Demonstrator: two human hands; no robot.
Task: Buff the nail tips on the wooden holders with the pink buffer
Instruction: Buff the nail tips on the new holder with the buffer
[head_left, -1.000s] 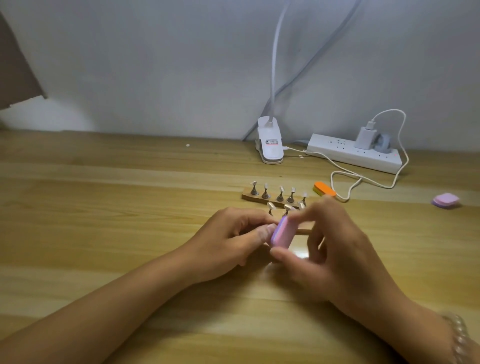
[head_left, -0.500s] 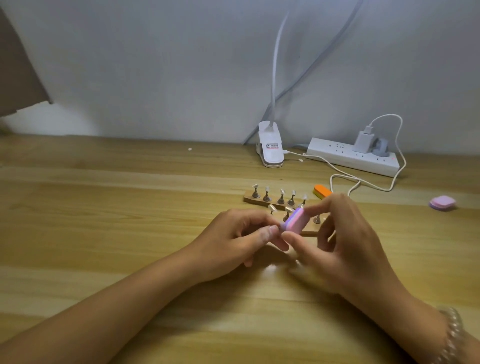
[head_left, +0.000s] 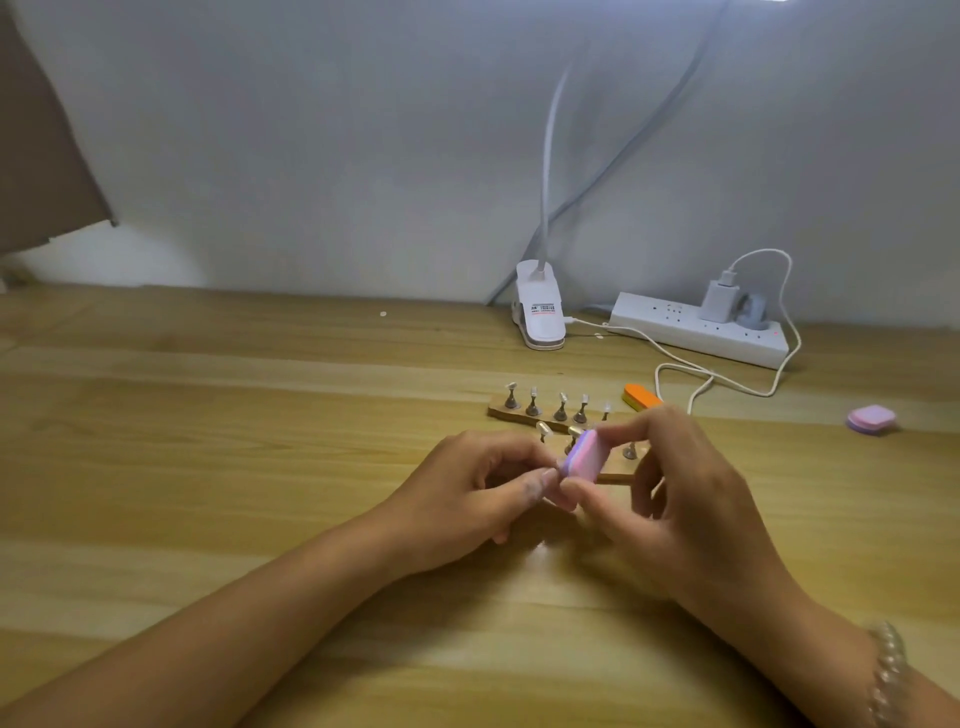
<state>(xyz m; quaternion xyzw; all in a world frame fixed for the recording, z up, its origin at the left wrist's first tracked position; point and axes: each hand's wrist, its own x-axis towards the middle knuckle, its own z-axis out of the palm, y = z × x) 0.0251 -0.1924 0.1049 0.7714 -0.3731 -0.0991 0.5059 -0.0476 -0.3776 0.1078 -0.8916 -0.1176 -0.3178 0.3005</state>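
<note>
My right hand pinches the pink buffer between thumb and forefinger, its face tilted toward my left hand. The left hand's fingers are curled and pinch something small right against the buffer; what it is stays hidden. Two wooden holders lie just behind the hands. The far wooden holder carries several small stands with nail tips. My hands partly cover the near wooden holder.
An orange buffer block lies beside the far holder. A second pink buffer sits at the right. A white clip lamp and a power strip with a charger cable stand by the wall.
The buffer in my right hand has shifted slightly up and to the right against the left hand's fingertips. The left hand has hardly moved.
</note>
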